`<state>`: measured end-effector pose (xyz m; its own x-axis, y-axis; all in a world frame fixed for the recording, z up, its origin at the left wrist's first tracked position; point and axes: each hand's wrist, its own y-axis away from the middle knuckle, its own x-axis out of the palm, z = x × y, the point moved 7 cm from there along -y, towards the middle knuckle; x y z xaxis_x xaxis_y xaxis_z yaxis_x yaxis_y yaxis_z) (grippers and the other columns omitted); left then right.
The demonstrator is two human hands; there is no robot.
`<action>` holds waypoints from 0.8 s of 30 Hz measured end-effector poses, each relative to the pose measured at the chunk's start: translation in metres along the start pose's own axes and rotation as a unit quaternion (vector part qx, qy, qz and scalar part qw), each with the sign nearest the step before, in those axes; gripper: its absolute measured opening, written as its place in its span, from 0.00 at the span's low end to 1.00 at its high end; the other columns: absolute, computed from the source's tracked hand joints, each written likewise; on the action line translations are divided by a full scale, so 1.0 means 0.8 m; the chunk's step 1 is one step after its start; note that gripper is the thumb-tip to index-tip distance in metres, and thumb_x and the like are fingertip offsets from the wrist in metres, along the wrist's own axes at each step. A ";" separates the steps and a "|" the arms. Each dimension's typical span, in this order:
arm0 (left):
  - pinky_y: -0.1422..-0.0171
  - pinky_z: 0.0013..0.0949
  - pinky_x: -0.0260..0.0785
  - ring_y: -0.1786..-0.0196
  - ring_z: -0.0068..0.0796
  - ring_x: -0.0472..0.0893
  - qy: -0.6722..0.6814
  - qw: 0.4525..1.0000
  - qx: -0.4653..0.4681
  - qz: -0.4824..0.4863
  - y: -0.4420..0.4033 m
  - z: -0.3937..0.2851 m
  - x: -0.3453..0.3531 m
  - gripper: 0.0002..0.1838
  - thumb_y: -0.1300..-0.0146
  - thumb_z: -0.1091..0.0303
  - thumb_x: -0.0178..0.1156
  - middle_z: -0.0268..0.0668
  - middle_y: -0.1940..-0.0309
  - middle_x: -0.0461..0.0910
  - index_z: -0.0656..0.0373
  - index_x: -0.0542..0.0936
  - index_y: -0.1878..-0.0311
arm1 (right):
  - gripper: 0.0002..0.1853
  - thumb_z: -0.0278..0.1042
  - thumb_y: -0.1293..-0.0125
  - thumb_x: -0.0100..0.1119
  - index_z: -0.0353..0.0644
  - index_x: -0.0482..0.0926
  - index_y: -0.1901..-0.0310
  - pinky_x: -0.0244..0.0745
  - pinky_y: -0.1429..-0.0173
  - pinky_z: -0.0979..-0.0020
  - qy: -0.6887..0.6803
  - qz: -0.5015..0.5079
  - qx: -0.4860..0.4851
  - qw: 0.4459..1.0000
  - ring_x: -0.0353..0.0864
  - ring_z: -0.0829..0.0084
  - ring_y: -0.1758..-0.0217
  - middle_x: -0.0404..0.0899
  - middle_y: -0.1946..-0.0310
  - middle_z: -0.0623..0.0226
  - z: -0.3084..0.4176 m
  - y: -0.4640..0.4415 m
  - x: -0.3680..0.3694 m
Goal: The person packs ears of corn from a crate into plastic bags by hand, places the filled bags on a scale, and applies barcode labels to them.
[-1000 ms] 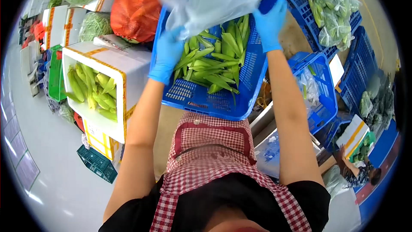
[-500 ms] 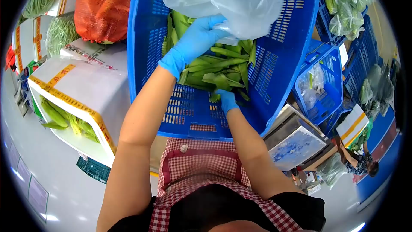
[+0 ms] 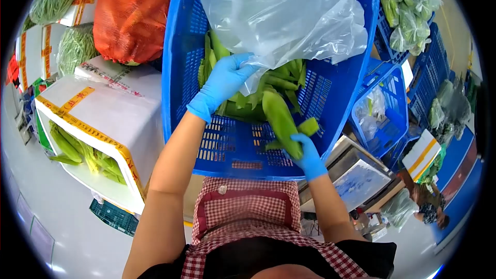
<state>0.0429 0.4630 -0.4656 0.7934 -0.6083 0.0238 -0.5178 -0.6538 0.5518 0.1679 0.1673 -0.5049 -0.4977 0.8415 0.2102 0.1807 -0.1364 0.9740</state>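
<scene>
My left hand (image 3: 223, 83), in a blue glove, pinches the edge of a large clear plastic bag (image 3: 289, 15) that spreads over the far part of a blue plastic basket (image 3: 178, 67). In my blue-gloved right hand (image 3: 308, 157) is an ear of corn (image 3: 280, 119) in its green husk, gripped at its near end and tilted with the other end toward the bag. Beneath the bag, several more green husked ears and loose leaves (image 3: 243, 111) lie in the basket, partly hidden by the bag and my left hand.
At the left stands a white foam box (image 3: 119, 106) with green produce inside, below an orange mesh sack (image 3: 133, 18). A smaller blue crate (image 3: 385, 134) with plastic bags is at the right, near bagged greens (image 3: 411, 15). Another person (image 3: 431, 206) is at the far right.
My right hand has come up from among the leaves and moved right with an ear of corn. The bag has spread wider and lower, its edge still in my left hand.
</scene>
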 end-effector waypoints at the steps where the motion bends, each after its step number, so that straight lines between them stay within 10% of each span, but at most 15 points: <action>1: 0.57 0.22 0.68 0.63 0.17 0.75 -0.027 0.999 0.017 -0.024 0.002 -0.008 -0.005 0.13 0.38 0.67 0.56 0.35 0.64 0.80 0.64 0.78 0.54 | 0.28 0.30 0.53 0.56 0.36 0.67 0.46 0.75 0.61 0.66 0.020 0.069 0.011 0.997 0.76 0.63 0.60 0.75 0.56 0.55 0.001 0.023 0.002; 7: 0.61 0.22 0.69 0.68 0.19 0.77 -0.163 0.986 -0.019 0.022 0.031 -0.025 -0.011 0.12 0.40 0.66 0.58 0.34 0.71 0.81 0.64 0.79 0.56 | 0.27 0.29 0.55 0.54 0.31 0.71 0.49 0.76 0.65 0.67 0.083 0.183 -0.105 0.974 0.79 0.61 0.65 0.77 0.60 0.51 0.080 0.041 0.058; 12: 0.67 0.19 0.67 0.71 0.15 0.76 0.119 0.990 -0.073 0.024 0.044 -0.016 -0.008 0.12 0.40 0.65 0.58 0.31 0.74 0.79 0.64 0.80 0.59 | 0.09 0.35 0.41 0.55 0.43 0.75 0.61 0.73 0.52 0.63 -0.147 0.151 -0.245 0.946 0.76 0.67 0.61 0.76 0.64 0.63 0.169 -0.036 0.221; 15: 0.70 0.18 0.66 0.72 0.14 0.74 0.163 0.984 -0.065 -0.031 0.007 -0.046 -0.030 0.14 0.39 0.63 0.58 0.30 0.74 0.78 0.63 0.79 0.56 | 0.16 0.44 0.40 0.56 0.40 0.74 0.59 0.73 0.61 0.67 0.237 0.112 -0.289 0.921 0.76 0.71 0.70 0.78 0.67 0.66 0.130 -0.067 0.225; 18: 0.72 0.17 0.64 0.74 0.14 0.72 0.066 0.991 0.039 -0.112 -0.065 -0.040 -0.065 0.15 0.39 0.62 0.57 0.27 0.74 0.76 0.61 0.78 0.53 | 0.15 0.45 0.45 0.61 0.40 0.77 0.66 0.73 0.72 0.68 0.655 0.122 -0.176 0.724 0.75 0.69 0.78 0.79 0.73 0.66 0.027 -0.134 0.151; 20: 0.70 0.17 0.63 0.74 0.12 0.70 0.095 0.991 0.028 -0.086 -0.083 -0.046 -0.069 0.13 0.39 0.63 0.57 0.26 0.75 0.76 0.60 0.79 0.55 | 0.16 0.45 0.50 0.58 0.38 0.79 0.69 0.72 0.63 0.60 0.908 0.300 0.061 0.285 0.79 0.58 0.66 0.80 0.66 0.52 -0.039 -0.167 0.082; 22: 0.67 0.17 0.65 0.72 0.14 0.73 0.088 0.990 0.084 -0.064 -0.098 -0.045 -0.077 0.15 0.38 0.63 0.56 0.27 0.73 0.76 0.61 0.77 0.52 | 0.11 0.38 0.51 0.55 0.39 0.80 0.71 0.73 0.60 0.60 0.959 0.073 -0.087 0.261 0.79 0.56 0.62 0.79 0.64 0.49 0.019 -0.162 0.065; 24: 0.65 0.19 0.66 0.70 0.15 0.74 0.121 0.987 0.054 -0.087 -0.100 -0.036 -0.090 0.14 0.38 0.64 0.55 0.29 0.72 0.77 0.62 0.77 0.54 | 0.10 0.35 0.51 0.54 0.40 0.79 0.69 0.72 0.54 0.57 0.945 0.084 -0.115 0.296 0.77 0.56 0.56 0.78 0.62 0.51 0.040 -0.237 0.068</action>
<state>0.0367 0.5723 -0.4877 0.9197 -0.3660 0.1421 -0.3879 -0.7910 0.4732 0.1338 0.2559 -0.6805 -0.1236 -0.9513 -0.2824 0.3824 -0.3083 0.8711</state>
